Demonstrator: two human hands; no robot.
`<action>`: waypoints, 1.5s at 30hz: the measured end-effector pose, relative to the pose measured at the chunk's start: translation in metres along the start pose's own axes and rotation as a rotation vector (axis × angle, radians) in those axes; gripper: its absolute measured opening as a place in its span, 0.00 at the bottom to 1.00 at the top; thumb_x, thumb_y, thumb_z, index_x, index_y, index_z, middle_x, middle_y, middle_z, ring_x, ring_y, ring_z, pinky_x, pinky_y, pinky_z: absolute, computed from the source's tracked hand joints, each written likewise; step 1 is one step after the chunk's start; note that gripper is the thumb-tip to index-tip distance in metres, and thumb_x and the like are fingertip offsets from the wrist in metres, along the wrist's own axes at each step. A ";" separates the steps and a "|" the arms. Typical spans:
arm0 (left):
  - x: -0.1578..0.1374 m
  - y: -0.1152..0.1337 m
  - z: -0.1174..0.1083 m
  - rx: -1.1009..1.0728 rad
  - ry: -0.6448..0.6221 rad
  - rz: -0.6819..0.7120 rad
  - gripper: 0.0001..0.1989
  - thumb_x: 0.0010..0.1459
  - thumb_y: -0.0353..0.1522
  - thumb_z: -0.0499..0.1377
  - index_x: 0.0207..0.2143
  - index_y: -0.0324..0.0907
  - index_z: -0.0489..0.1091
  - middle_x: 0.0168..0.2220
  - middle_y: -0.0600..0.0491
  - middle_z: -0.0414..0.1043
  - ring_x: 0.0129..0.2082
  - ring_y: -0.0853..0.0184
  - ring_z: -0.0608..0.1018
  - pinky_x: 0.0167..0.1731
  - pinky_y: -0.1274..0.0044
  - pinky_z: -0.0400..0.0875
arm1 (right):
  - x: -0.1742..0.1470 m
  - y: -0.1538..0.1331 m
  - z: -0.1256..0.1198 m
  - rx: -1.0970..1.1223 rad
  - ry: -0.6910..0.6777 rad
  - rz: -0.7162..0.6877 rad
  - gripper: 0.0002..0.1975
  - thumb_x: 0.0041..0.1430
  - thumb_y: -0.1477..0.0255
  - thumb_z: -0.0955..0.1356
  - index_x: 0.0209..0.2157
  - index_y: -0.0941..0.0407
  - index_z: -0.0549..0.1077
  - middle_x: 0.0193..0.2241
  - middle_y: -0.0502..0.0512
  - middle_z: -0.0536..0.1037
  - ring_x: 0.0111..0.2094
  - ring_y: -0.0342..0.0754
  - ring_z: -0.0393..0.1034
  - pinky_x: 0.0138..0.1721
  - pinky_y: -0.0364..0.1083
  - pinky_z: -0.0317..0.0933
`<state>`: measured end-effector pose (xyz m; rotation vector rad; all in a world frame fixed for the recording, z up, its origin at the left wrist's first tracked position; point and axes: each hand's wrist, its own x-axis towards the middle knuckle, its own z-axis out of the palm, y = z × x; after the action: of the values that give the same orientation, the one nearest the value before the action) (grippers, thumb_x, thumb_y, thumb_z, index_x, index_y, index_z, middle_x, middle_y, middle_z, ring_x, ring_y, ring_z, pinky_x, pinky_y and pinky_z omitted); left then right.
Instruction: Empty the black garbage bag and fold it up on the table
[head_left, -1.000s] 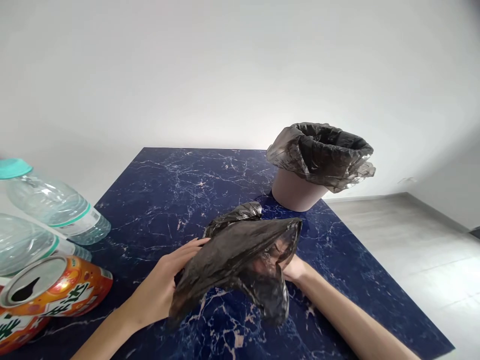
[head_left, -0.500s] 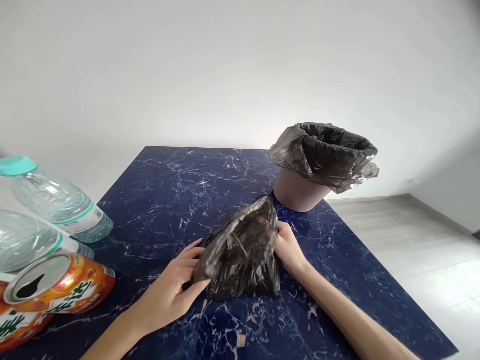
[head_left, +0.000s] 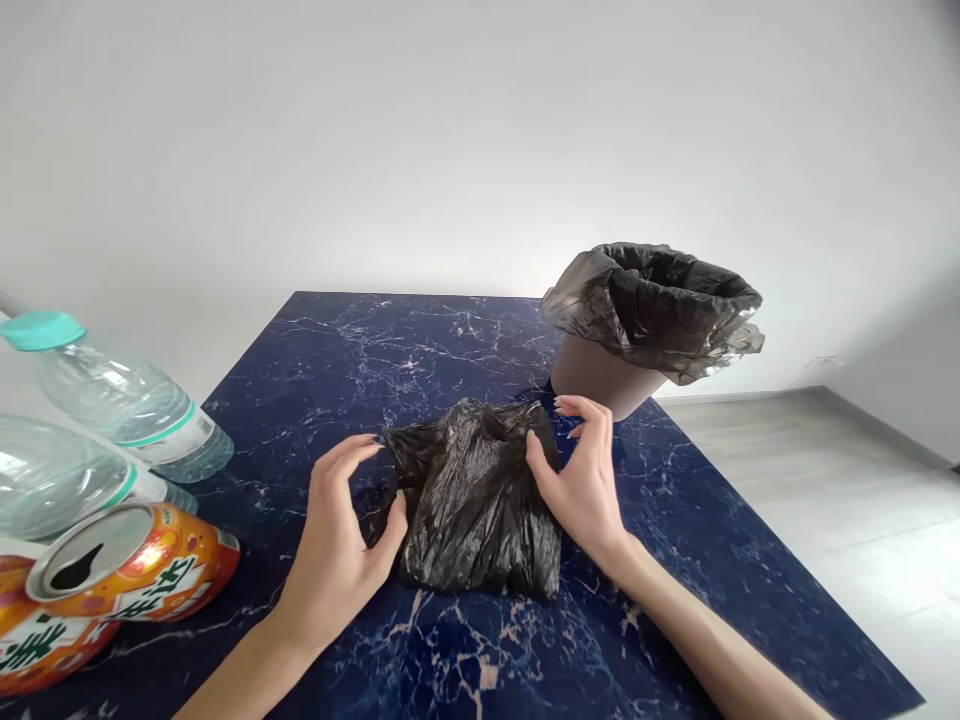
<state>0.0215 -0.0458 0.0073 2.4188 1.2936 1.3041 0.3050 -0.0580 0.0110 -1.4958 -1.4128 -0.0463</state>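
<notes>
A black plastic garbage bag (head_left: 480, 515) lies flattened and crinkled on the dark blue marbled table (head_left: 360, 350), between my two hands. My left hand (head_left: 337, 535) is at the bag's left side, thumb and fingers apart in a curve; the thumb tip is by the bag's edge. At the upper right corner, my right hand (head_left: 589, 495) has its thumb over the bag and its fingers spread beyond the edge. Neither hand grips the bag. Whether the fingertips touch it, I cannot tell.
A pinkish bin (head_left: 604, 375) lined with a black bag (head_left: 652, 310) stands at the table's right far side. On the left are two clear bottles, one with a teal cap (head_left: 43, 330), and two orange drink cans, the nearer-right one (head_left: 176, 565) opened. A white wall (head_left: 420, 150) rises behind.
The bag was lifted and held partly open at its top; now it lies folded down flat. Both hands have let go, with their fingers spread apart.
</notes>
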 end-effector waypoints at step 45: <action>-0.003 0.004 0.003 -0.060 -0.202 0.065 0.06 0.76 0.32 0.54 0.53 0.48 0.65 0.53 0.48 0.69 0.57 0.57 0.74 0.58 0.61 0.71 | -0.027 0.179 -0.137 -0.503 -0.771 -0.148 0.32 0.81 0.53 0.53 0.80 0.43 0.49 0.81 0.52 0.43 0.80 0.60 0.38 0.78 0.70 0.37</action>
<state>0.0256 -0.0496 0.0048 2.4935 1.1168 1.0621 0.5116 -0.1283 -0.0529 -1.9223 -2.2507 0.1035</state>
